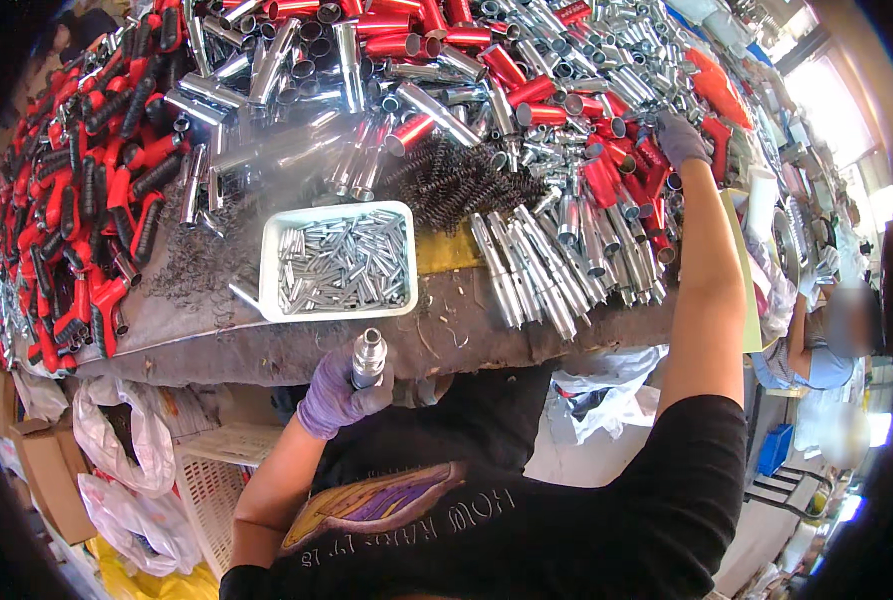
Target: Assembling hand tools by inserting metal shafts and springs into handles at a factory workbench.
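Observation:
My left hand (338, 395), in a purple glove, is closed round a shiny silver metal tube (369, 358). The tube stands upright at the table's near edge, its stepped open end facing up. My right arm stretches far to the right. At its end my right hand (682, 142), in a greyish-purple glove, touches the heap of silver metal tubes (626, 85); its fingertips are hidden there. Red metal tubes (650, 152) lie just below that hand. Before my left hand stands a white tray (413, 290) of small silver pins (341, 260).
Red and black handles (86, 190) pile up at the left. Dark coil springs (456, 185) lie behind the tray. Long slotted silver tubes (526, 270) lie in a row at the near edge. Plastic bags (121, 430) and a white crate (211, 500) stand below. Another person (816, 345) is at far right.

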The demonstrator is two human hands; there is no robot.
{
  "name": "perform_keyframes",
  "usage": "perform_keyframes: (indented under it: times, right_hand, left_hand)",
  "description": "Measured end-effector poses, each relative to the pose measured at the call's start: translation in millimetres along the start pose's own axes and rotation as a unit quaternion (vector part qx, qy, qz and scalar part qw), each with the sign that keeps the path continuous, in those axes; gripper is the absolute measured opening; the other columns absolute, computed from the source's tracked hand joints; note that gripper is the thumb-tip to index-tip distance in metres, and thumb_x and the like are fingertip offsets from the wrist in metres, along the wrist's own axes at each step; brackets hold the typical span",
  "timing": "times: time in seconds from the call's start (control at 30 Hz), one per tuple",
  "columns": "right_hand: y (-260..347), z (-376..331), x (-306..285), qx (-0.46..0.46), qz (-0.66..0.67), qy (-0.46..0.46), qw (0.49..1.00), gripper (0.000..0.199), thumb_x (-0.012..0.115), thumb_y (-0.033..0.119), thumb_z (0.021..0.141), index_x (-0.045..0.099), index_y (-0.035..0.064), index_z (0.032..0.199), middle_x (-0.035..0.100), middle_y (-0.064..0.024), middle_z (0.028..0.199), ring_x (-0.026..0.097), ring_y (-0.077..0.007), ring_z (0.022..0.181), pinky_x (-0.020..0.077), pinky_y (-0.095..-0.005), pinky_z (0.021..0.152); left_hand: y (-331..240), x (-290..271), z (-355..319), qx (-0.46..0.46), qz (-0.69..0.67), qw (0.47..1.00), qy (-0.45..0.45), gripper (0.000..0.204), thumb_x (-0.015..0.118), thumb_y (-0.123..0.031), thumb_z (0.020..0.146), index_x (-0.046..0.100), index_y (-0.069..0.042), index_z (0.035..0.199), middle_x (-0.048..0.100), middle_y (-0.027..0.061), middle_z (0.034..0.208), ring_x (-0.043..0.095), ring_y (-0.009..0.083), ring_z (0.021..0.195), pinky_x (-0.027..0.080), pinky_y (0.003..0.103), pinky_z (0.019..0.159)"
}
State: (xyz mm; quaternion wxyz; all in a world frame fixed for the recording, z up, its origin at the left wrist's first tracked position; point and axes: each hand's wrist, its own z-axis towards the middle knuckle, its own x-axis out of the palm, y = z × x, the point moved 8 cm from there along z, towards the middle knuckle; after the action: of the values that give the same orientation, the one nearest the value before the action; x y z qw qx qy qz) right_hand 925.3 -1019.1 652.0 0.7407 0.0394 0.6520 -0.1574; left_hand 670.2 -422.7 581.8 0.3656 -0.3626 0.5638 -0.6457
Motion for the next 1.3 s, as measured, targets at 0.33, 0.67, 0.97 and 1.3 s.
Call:
perform_keyframes:
  times: [0.33, 0.67, 0.97, 1.3]
  right_hand:
    - [155, -131, -112, -0.109, 0.677, 0.021, 0.728, 0.029, 0.060, 0.010, 0.080, 0.055, 0.0018, 0.107, 0.062, -0.0080, 0.096, 0.060, -0.0141, 0.088, 0.0505, -0.0283, 0.077]
    - [409, -353, -215, -0.689, 0.114, -0.009, 0.716, 0.034, 0.066, 0.017, 0.071, 0.062, 0.0111, 0.104, 0.059, -0.0049, 0.093, 0.057, -0.0214, 0.089, 0.0493, -0.0328, 0.076]
    - [405, -341, -182, -0.515, 0.105, 0.178, 0.832, 0.033, 0.064, 0.028, 0.081, 0.062, 0.0096, 0.109, 0.065, -0.0131, 0.091, 0.063, -0.0316, 0.083, 0.0515, -0.0384, 0.072]
    - [387, -340, -203, -0.539, 0.207, 0.035, 0.816, 0.040, 0.068, 0.035, 0.079, 0.062, 0.0141, 0.113, 0.063, -0.0118, 0.070, 0.064, -0.0294, 0.063, 0.0509, -0.0369, 0.057]
  left_hand:
    - [-14, 0, 5, -0.013, 0.099, 0.995, 0.011, 0.020, 0.066, -0.015, 0.077, 0.057, -0.006, 0.092, 0.055, 0.0010, 0.076, 0.052, 0.0099, 0.073, 0.046, 0.027, 0.069]
    - [-3, 6, 9, -0.071, 0.066, 0.993, 0.062, 0.052, 0.070, -0.037, 0.080, 0.055, -0.014, 0.124, 0.066, 0.0105, 0.095, 0.065, 0.0161, 0.081, 0.051, 0.032, 0.077]
    - [2, 3, 1, -0.078, 0.097, 0.990, 0.068, 0.046, 0.069, -0.042, 0.080, 0.061, -0.012, 0.114, 0.065, 0.0088, 0.083, 0.064, 0.0158, 0.071, 0.050, 0.031, 0.068]
    - [-5, 6, 2, -0.087, 0.106, 0.988, 0.078, 0.046, 0.069, -0.047, 0.077, 0.064, -0.011, 0.105, 0.063, 0.0098, 0.071, 0.065, 0.0193, 0.063, 0.050, 0.032, 0.061]
